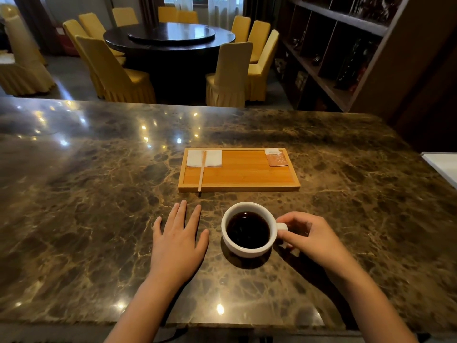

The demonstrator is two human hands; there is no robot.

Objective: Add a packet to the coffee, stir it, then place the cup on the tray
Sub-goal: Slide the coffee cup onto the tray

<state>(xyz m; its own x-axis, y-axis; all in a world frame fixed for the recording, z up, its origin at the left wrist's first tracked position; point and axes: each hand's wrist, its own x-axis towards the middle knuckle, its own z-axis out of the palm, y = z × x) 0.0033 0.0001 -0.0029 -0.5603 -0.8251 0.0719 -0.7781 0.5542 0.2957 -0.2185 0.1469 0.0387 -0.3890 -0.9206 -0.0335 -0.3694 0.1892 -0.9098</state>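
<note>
A white cup (230, 245) full of dark coffee stands on the marble counter, just in front of a wooden tray (238, 187). My right hand (312, 237) pinches the cup's handle from the right. My left hand (176, 240) lies flat on the counter to the left of the cup, fingers spread, holding nothing. On the tray, an orange and white packet (276, 157) lies in the far right corner. A white napkin (212, 158) sits in the far left corner, with a wooden stirrer (202, 173) lying across it and over the tray's near rim.
The brown marble counter (99, 194) stretches wide to both sides. A white object (442, 167) juts in at the right edge. Beyond the counter are a round dark table (170, 37) with yellow-covered chairs and a dark shelf unit (346, 53) on the right.
</note>
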